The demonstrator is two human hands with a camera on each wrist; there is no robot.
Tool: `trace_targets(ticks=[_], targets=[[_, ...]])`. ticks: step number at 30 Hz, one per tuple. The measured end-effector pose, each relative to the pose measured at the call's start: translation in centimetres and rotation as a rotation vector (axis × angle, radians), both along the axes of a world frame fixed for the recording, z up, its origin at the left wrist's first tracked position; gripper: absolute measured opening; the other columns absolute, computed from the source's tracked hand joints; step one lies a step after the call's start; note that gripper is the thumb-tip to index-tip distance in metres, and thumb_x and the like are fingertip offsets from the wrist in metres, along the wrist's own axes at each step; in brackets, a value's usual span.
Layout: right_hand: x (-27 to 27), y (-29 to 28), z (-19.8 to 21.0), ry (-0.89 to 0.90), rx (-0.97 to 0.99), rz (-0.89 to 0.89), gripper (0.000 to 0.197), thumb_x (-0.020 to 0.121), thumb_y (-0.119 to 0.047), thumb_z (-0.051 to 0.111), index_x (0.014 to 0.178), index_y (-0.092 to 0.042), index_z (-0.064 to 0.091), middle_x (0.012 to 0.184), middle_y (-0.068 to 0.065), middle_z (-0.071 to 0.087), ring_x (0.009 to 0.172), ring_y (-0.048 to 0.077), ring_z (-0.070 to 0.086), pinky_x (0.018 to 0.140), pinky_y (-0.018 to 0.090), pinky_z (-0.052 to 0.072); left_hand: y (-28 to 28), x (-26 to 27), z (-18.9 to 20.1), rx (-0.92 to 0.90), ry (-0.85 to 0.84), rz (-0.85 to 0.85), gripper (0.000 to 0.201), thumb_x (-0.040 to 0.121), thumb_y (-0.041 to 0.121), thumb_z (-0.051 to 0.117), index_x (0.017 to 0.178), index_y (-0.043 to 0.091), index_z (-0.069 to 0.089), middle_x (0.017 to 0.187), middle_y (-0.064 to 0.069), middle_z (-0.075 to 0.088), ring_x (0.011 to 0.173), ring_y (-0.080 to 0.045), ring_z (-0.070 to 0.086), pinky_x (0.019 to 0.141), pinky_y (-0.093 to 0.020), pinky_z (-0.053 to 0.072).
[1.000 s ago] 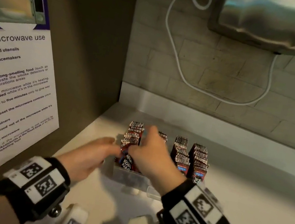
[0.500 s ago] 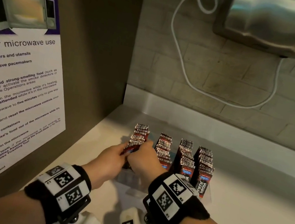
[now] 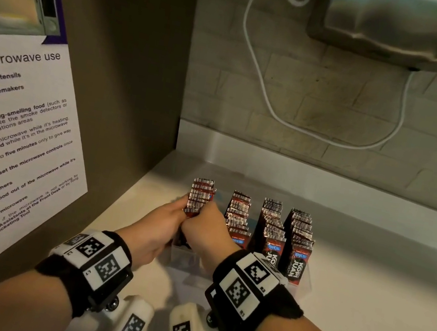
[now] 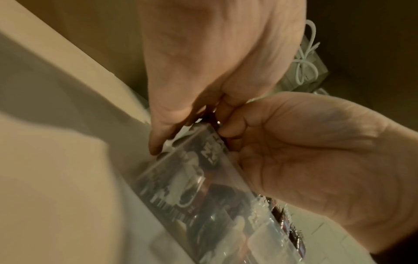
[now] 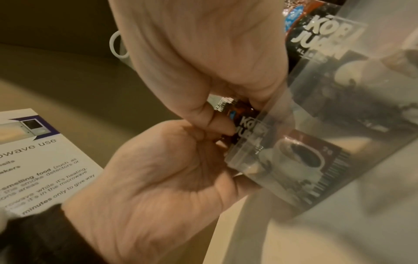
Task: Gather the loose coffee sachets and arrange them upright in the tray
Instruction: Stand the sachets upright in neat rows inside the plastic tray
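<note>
Both hands met at the leftmost sachet row point(image 3: 200, 197) of the clear tray point(image 3: 304, 282) on the tabletop point(image 3: 375, 309). The left hand point(image 3: 153, 229) and right hand point(image 3: 205, 236) had fingers point(image 5: 222, 125) curled, pinching sachets standing upright between them. Three further rows point(image 3: 270, 227) stood to the right of the fingers.

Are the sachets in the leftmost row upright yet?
Upright: the leftmost row stands on end in the tray, both hands pinching its front sachets.
</note>
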State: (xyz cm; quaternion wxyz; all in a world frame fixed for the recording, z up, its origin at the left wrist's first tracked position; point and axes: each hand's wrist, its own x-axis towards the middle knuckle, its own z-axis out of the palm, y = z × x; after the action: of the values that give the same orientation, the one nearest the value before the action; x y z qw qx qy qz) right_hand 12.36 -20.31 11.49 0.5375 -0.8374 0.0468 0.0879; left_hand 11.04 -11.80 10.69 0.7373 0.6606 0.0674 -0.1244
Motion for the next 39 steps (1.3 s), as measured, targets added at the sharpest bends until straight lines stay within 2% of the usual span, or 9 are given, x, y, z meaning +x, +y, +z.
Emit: trace_targets(ticks=[4,7,12,15,18,22,30,34,39], targets=[[0.2,0.1,0.0,0.013,-0.03,-0.025,0.051,0.082,-0.006,0.054,0.128,0.004,0.036,0.107,0.017,0.062,0.098,0.03,0.065,0.084,0.045,0.056,0.0,0.3,-0.1,-0.013,0.033,0.027,0.042,0.102,0.006,0.032,0.125,0.028,0.058,0.114,-0.01,0.069,0.107,-0.029,0.064,0.088,-0.039,0.054],[0.5,0.0,0.1,0.032,-0.055,-0.013,0.059,0.085,-0.009,0.056,0.134,0.004,0.026,0.112,0.016,0.061,0.102,0.027,0.064,0.086,0.038,0.055,0.0,0.4,-0.4,-0.04,0.06,0.039,0.04,0.101,0.004,0.033,0.129,0.02,0.057,0.119,-0.013,0.067,0.111,-0.031,0.062,0.093,-0.041,0.052],[0.7,-0.1,-0.1,0.051,-0.038,0.008,0.034,0.084,-0.006,0.05,0.118,-0.002,0.046,0.1,0.012,0.063,0.089,0.023,0.064,0.071,0.033,0.056,-0.6,0.6,-0.2,-0.095,0.065,0.067,0.032,0.1,0.008,0.039,0.122,0.012,0.062,0.114,-0.022,0.067,0.108,-0.038,0.063,0.084,-0.042,0.055],[0.7,0.0,-0.1,0.049,-0.017,0.01,0.033,0.08,-0.006,0.049,0.113,-0.004,0.053,0.095,0.011,0.066,0.084,0.023,0.066,0.073,0.038,0.059,-0.8,0.7,0.0,-0.092,0.072,0.071,0.031,0.101,0.011,0.04,0.121,0.015,0.063,0.114,-0.021,0.067,0.106,-0.036,0.064,0.086,-0.044,0.055],[0.7,-0.2,0.1,0.071,-0.017,-0.01,0.039,0.083,-0.009,0.054,0.12,-0.006,0.04,0.1,0.011,0.062,0.093,0.024,0.064,0.081,0.038,0.057,-0.6,0.8,0.0,-0.092,0.088,0.065,0.033,0.101,0.011,0.04,0.121,0.018,0.065,0.113,-0.017,0.07,0.106,-0.035,0.065,0.093,-0.048,0.053],[0.7,-0.2,0.3,0.097,-0.032,0.031,0.06,0.084,-0.008,0.054,0.136,-0.004,0.025,0.107,0.012,0.06,0.096,0.023,0.063,0.076,0.032,0.054,-0.5,0.8,0.2,-0.087,0.104,0.053,0.031,0.101,0.013,0.041,0.12,0.021,0.065,0.111,-0.016,0.07,0.106,-0.035,0.065,0.091,-0.046,0.053],[0.1,-0.6,0.6,0.12,-0.003,0.047,0.075,0.083,-0.004,0.05,0.147,-0.009,0.011,0.114,0.016,0.058,0.101,0.027,0.062,0.086,0.041,0.056,-1.1,0.3,0.6,-0.074,0.143,0.057,0.034,0.102,0.013,0.039,0.12,0.025,0.065,0.108,-0.015,0.072,0.103,-0.035,0.066,0.089,-0.045,0.054],[-0.3,-0.8,0.8,0.103,0.032,0.068,0.093,0.088,-0.01,0.049,0.149,-0.027,-0.02,0.13,0.012,0.053,0.112,0.025,0.056,0.095,0.039,0.05,-1.3,0.1,1.2,-0.1,0.161,0.072,0.036,0.102,0.013,0.035,0.12,0.027,0.063,0.112,-0.013,0.07,0.104,-0.031,0.065,0.08,-0.039,0.055],[-0.1,-0.6,0.6,0.131,0.045,0.063,0.094,0.081,-0.003,0.047,0.151,-0.028,-0.01,0.127,0.013,0.055,0.112,0.027,0.058,0.097,0.047,0.049,-1.5,-0.2,1.6,-0.091,0.201,0.107,0.03,0.096,0.015,0.042,0.115,0.011,0.065,0.102,-0.019,0.07,0.096,-0.032,0.065,0.071,-0.038,0.053]])
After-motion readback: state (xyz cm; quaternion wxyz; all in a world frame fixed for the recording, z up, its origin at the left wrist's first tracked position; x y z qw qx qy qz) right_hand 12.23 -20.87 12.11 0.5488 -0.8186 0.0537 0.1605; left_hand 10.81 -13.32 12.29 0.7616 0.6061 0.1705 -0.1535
